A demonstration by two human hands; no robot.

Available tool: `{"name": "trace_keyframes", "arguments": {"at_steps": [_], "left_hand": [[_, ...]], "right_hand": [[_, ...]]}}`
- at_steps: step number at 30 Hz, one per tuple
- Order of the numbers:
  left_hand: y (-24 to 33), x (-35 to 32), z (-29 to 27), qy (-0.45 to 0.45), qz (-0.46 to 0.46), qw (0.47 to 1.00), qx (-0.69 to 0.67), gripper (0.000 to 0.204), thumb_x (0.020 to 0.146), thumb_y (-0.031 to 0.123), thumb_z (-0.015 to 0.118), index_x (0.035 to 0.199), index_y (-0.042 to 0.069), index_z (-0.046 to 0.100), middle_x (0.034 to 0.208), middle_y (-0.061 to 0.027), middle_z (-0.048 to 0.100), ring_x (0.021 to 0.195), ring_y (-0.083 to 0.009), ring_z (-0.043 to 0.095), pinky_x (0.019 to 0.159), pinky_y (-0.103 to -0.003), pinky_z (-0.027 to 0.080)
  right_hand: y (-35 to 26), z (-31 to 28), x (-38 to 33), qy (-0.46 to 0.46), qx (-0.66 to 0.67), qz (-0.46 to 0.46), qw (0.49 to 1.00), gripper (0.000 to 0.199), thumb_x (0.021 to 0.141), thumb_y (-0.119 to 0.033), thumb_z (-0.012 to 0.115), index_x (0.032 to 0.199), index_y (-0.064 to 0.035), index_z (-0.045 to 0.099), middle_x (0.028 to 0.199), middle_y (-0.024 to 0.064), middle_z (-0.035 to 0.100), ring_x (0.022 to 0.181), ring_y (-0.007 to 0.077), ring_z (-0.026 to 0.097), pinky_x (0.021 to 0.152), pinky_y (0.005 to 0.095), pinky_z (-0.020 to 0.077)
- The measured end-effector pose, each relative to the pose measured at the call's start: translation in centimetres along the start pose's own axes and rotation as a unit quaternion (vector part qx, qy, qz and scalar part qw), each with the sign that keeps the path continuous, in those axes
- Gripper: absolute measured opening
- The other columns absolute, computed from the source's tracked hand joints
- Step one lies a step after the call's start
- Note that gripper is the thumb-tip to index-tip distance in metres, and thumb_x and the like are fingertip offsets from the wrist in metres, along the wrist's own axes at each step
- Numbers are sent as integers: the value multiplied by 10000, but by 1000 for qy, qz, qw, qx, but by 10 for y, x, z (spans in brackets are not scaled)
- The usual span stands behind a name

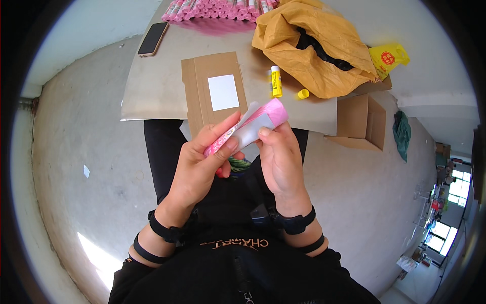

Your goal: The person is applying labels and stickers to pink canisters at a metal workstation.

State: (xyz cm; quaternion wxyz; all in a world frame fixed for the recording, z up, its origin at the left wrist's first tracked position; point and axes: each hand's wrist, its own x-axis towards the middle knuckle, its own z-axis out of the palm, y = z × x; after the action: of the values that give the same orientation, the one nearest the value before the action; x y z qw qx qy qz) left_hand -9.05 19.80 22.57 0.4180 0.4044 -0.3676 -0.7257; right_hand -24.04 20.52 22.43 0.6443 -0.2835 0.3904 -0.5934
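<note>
Above my lap, near the table's front edge, both hands hold a small pink roll [277,111], tilted with its right end higher. A paper label [253,130] lies partly around it, one printed edge standing away from the roll. My left hand [193,164] is closed on the roll's lower left end, thumb on the label. My right hand [281,164] grips the other end, its thumb pressing the label's pale side near the edge. Beyond them a flat cardboard piece [195,86] carries a white paper [223,93]. An uncapped yellow glue stick [276,83] stands to the right, its cap [303,94] apart.
Many similar pink rolls [217,11] are piled at the table's far side. A phone [153,39] lies far left. A large orange-yellow sack [324,66] covers the right side, beside a yellow bag [389,57]. An open cardboard box [355,121] stands right of the table.
</note>
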Motion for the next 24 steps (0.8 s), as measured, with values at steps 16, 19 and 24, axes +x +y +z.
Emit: {"name": "trace_keyframes", "arguments": {"at_steps": [16,19,24], "left_hand": [[0,-4,8,15,95,991,90,339,913,81,569,1251,99,569,890,6,455,746,-61,580,616,-170,487],[3,-3,6,-12,103,985,141,392,911,96,579,1296,73,509,902,1,465,722,-50,540,610,-174,468],[-2,-5,6,-46,33,995,81,460,913,133,582,1334,45,420,994,-11,491,739,-58,525,614,-183,441]], "right_hand": [[-9,11,0,32,0,17,999,300,873,-135,603,1125,-4,504,892,3,583,585,5,459,483,159,350],[-10,13,0,62,-31,11,998,276,868,-132,602,1097,-3,516,835,16,587,515,5,438,450,157,343],[-12,12,-1,58,-43,2,997,278,860,-131,602,1090,4,524,781,19,586,488,13,438,431,160,346]]}}
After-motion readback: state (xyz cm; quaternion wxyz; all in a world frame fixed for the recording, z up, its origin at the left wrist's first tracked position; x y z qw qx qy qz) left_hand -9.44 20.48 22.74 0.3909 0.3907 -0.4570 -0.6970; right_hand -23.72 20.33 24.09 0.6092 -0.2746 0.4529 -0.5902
